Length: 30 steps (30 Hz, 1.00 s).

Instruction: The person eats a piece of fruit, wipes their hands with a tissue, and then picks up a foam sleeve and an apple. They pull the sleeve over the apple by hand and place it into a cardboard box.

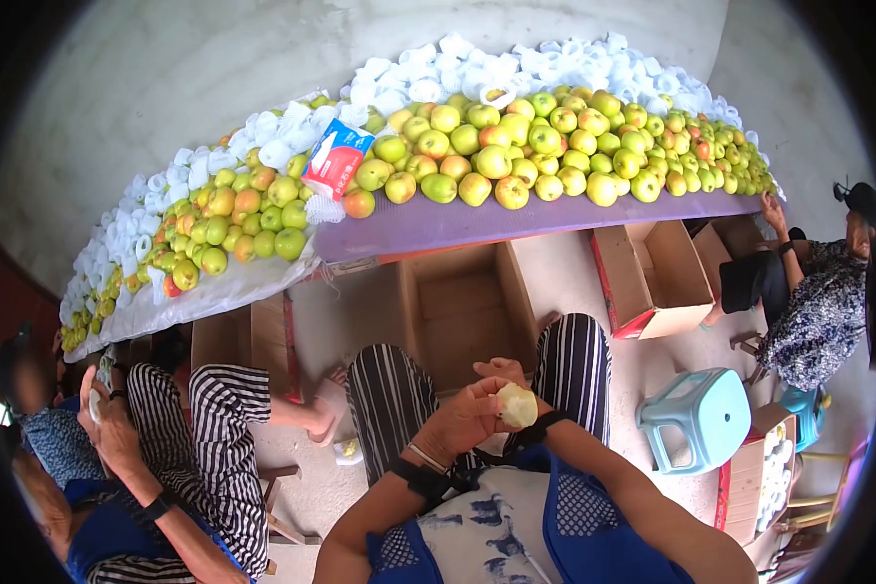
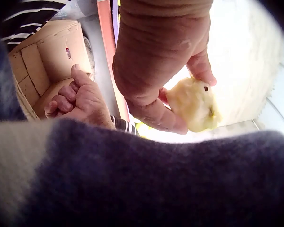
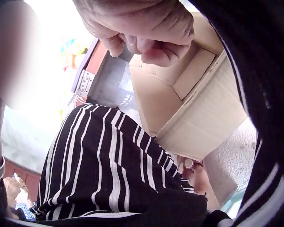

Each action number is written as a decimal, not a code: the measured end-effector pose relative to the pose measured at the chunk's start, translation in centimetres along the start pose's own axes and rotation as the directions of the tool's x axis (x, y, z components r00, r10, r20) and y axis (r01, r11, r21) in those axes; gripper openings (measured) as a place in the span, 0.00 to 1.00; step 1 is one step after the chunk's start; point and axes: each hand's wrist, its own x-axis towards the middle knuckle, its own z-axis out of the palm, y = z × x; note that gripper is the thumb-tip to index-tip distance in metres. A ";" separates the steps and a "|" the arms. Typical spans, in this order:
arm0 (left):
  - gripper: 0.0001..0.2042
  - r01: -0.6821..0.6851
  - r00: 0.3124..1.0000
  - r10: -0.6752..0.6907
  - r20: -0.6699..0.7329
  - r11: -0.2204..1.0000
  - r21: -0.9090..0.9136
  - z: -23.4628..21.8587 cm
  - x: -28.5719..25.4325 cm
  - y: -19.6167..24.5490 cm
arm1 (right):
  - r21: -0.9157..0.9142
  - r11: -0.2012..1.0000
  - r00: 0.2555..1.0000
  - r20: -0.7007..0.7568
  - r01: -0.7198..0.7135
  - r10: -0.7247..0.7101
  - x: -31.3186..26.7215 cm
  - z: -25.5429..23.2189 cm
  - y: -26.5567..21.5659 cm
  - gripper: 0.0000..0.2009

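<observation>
My left hand (image 1: 460,420) pinches a partly eaten apple (image 1: 518,405) between fingers and thumb, over my lap. In the left wrist view the apple (image 2: 195,104) shows pale, uneven flesh with a small dark spot near the top. Just beyond it, my right hand (image 1: 502,371) hangs over the right thigh with its fingers loosely curled. The right wrist view shows that same right hand (image 3: 144,30) with nothing held, above an open cardboard box (image 3: 199,109).
Ahead, a purple-covered table (image 1: 428,226) bears heaped apples (image 1: 492,162), white foam nets (image 1: 438,73) and a tissue pack (image 1: 337,159). An open box (image 1: 467,302) stands between my knees. People sit on both sides; a blue stool (image 1: 701,414) is at right.
</observation>
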 end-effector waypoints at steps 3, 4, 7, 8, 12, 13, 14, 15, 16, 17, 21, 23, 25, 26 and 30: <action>0.21 0.005 1.000 -0.005 -0.001 1.000 -0.003 -0.2 0.0 0.0 | 0.043 0.997 0.997 0.032 0.071 -0.072 -0.5 -0.1 -0.3 0.13; 0.21 0.003 1.000 -0.003 -0.005 1.000 -0.001 -0.2 0.0 0.0 | 0.081 0.996 0.999 0.025 0.041 -0.043 -0.5 0.1 -0.4 0.13; 0.22 0.003 1.000 -0.003 -0.007 1.000 0.002 0.0 0.2 -0.3 | 0.190 0.981 0.999 0.028 -0.048 0.044 -0.5 -0.2 -0.2 0.12; 0.22 0.002 1.000 -0.002 -0.007 1.000 0.002 0.0 0.1 -0.3 | 0.224 0.971 0.996 0.053 -0.079 0.069 -0.3 -0.3 0.1 0.12; 0.21 0.004 1.000 -0.004 -0.002 1.000 0.001 -0.3 0.1 -0.4 | 0.266 0.959 0.995 -0.014 -0.092 0.099 -0.5 0.3 -0.1 0.14; 0.21 0.013 1.000 -0.013 0.001 1.000 -0.001 -0.4 0.2 -0.4 | 0.244 0.964 0.994 -0.004 -0.103 0.107 -0.4 0.2 -0.2 0.14; 0.21 0.022 1.000 -0.022 0.001 1.000 -0.003 -0.5 0.2 -0.4 | 0.222 0.968 0.993 0.006 -0.115 0.117 -0.3 0.1 -0.2 0.13; 0.21 0.030 1.000 -0.030 0.000 1.000 -0.005 -0.6 0.1 -0.4 | 0.200 0.971 0.992 0.017 -0.128 0.127 -0.3 0.1 -0.3 0.13; 0.21 0.031 1.000 -0.031 -0.002 1.000 -0.004 -0.6 0.2 -0.4 | 0.194 0.972 0.991 0.033 -0.131 0.127 0.0 -0.1 0.1 0.13; 0.21 0.033 0.999 -0.033 -0.005 0.999 -0.003 -0.5 0.2 -0.4 | 0.189 0.973 0.991 0.048 -0.135 0.128 0.5 -0.4 0.8 0.13; 0.21 0.045 0.999 -0.045 -0.003 0.999 -0.008 -0.5 0.2 -0.5 | 0.116 0.984 0.979 -0.131 -0.139 0.154 -2.2 0.8 -2.9 0.14; 0.20 0.049 0.999 -0.049 -0.003 0.999 -0.003 -0.4 0.3 -0.5 | 0.095 0.983 0.982 -0.087 -0.157 0.165 -1.6 0.4 -2.1 0.16; 0.20 0.049 0.999 -0.049 -0.008 0.999 -0.002 -0.5 0.1 -0.5 | 0.092 0.981 0.985 -0.012 -0.169 0.171 -0.4 0.1 -0.4 0.17; 0.20 0.047 0.999 -0.047 -0.009 0.999 -0.002 -0.5 0.1 -0.5 | 0.099 0.981 0.985 0.039 -0.169 0.166 0.4 -0.3 0.7 0.18; 0.20 0.050 0.999 -0.050 -0.014 0.999 -0.005 -0.5 0.2 -0.5 | 0.057 0.995 0.993 -0.083 -0.078 0.083 -0.6 0.3 -0.5 0.16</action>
